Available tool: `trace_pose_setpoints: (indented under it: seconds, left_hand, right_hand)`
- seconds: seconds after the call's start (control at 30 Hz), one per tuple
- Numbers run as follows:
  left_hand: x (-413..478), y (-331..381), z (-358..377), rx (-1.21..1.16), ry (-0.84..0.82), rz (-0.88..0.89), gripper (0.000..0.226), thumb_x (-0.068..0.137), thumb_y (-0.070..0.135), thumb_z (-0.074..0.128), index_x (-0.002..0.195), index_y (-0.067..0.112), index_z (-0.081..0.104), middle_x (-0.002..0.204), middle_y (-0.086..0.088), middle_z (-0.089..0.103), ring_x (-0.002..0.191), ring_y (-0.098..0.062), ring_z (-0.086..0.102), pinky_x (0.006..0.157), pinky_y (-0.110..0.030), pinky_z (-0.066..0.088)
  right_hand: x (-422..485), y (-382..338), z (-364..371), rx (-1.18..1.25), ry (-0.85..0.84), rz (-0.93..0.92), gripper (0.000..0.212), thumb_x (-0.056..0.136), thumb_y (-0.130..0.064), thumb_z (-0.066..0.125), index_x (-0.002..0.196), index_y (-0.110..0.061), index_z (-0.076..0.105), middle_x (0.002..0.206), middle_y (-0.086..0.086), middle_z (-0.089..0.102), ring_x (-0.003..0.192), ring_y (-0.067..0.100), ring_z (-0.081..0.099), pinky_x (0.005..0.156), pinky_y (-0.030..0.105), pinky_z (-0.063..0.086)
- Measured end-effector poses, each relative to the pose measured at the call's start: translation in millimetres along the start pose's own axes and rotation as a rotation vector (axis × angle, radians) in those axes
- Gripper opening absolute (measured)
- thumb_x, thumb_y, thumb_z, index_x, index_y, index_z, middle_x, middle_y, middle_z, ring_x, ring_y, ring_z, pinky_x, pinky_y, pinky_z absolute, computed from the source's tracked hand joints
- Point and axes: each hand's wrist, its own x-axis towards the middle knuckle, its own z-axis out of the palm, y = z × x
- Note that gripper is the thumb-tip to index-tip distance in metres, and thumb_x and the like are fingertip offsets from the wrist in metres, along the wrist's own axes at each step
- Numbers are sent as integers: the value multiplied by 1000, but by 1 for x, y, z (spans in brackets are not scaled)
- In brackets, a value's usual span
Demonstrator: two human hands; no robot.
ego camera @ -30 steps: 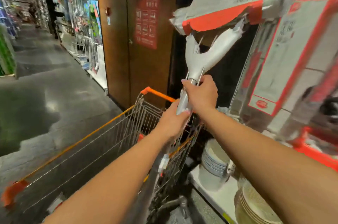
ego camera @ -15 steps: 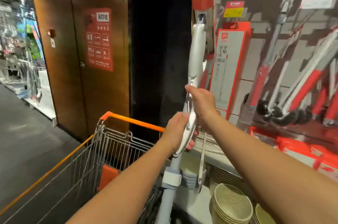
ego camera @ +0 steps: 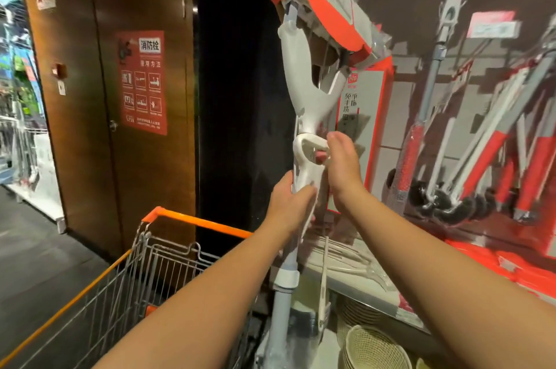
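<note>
Both hands hold a flat mop [ego camera: 304,91] upright in front of the person. The left hand [ego camera: 290,203] is the lower of the two, its fingers wrapped round the mop's white plastic sleeve with the thumb lying up the near side. The right hand [ego camera: 343,164] sits just above it and to its right, fingers curled through the white loop grip [ego camera: 310,146] (one fingertip shows through the opening), so it too has a closed hold. Above the right hand the white part forks into a Y, and the red and grey mop head [ego camera: 319,4] tilts overhead in clear film. Below the left hand the pale blue pole [ego camera: 282,302] runs down past a white collar and out of sight. Left of and below the left hand stands a wire shopping cart [ego camera: 192,219] with an orange rim. Just behind the right hand a red and white box [ego camera: 371,116] stands above a shelf [ego camera: 370,293]. Farther right, more mops [ego camera: 481,164] with red sleeves hang against the wall. Under the right forearm sit stacked woven baskets [ego camera: 373,347]. Well left of both hands is a wooden door bearing a red notice [ego camera: 141,82].
</note>
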Motion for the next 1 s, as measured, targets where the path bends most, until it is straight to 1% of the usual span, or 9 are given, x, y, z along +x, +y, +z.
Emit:
trace_pose_setpoints:
  seconds: [0.1,0.17,0.27,0.33,0.4,0.57,0.77,0.9,1.0]
  left_hand:
    - [22,5,13,-98,-19,2,20,97,30,51,105,14,62,64,-5,60,46,-17,55,43,-26,48]
    - [39,5,27,-83,-21,29,25,98,34,48,109,15,62,73,-8,65,53,-20,61,46,-29,51]
    - [68,3,48,-52,-1,67,33,98,37,46,113,12,60,96,-16,69,77,-29,69,58,-38,58]
    - [86,2,61,-45,40,61,43,94,49,43,108,12,61,99,-16,68,87,-31,69,72,-47,59]
    - [101,-2,71,-19,128,58,50,86,59,40,95,14,61,95,-13,68,89,-29,67,83,-50,55]
    - [129,-1,86,41,264,145,41,98,41,41,85,7,60,86,-11,65,76,-19,59,75,-41,51]
    - [155,-4,77,159,296,190,42,101,41,34,88,14,63,86,-4,67,84,-19,64,77,-35,52]
    - [175,-4,64,157,321,223,40,101,41,34,88,17,64,86,-1,67,84,-16,65,82,-40,54]
    - [194,1,54,144,322,264,39,101,39,35,85,15,62,84,-4,66,83,-21,64,81,-45,53]
  right_hand:
    - [17,18,-14,-16,-44,32,30,100,-34,37,104,-18,61,109,17,66,104,35,62,94,48,50]
    - [26,26,-20,4,-102,59,36,101,-39,36,107,-16,64,98,12,70,93,27,67,88,43,54]
    - [50,29,-29,76,-135,35,29,97,-37,49,107,-16,65,99,9,71,96,25,68,88,41,53]
    - [67,26,-37,82,-146,11,25,97,-28,53,111,-12,65,103,14,70,99,29,67,90,43,52]
    - [83,25,-42,91,-137,8,24,97,-23,53,112,-7,64,100,16,69,93,29,66,87,43,53]
    - [111,23,-37,223,-66,-25,13,98,-22,51,91,-20,62,80,1,66,72,13,63,71,32,53]
    - [139,29,-17,230,-65,-97,10,97,-21,52,99,-16,61,79,-1,65,71,10,62,65,26,50]
    - [151,28,0,243,-75,-106,12,97,-22,53,104,-13,59,81,-1,64,69,7,62,63,22,51]
    - [167,22,13,216,-76,-131,14,97,-23,53,105,-13,59,79,-3,64,61,-1,62,56,16,51]
